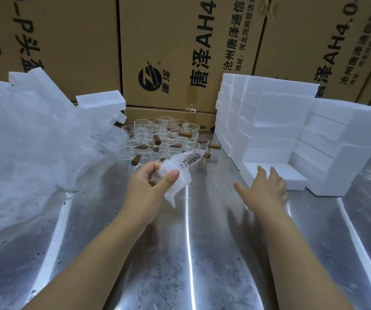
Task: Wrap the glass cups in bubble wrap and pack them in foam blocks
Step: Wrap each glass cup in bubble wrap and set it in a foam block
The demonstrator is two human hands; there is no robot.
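Note:
My left hand (151, 182) grips a glass cup wrapped in bubble wrap (180, 171) above the steel table; its brown wooden handle shows through the wrap at the upper right. My right hand (266, 189) is open with fingers spread, just in front of a low white foam block (291, 175) lying flat on the table. Several bare glass cups with wooden handles (164, 139) stand clustered at the back centre.
A big heap of bubble wrap (30, 148) fills the left side, with foam pieces (101, 101) behind it. Stacks of white foam blocks (269, 121) rise at the right. Cardboard boxes (180, 52) wall off the back. The metal table (191, 253) has dark specks.

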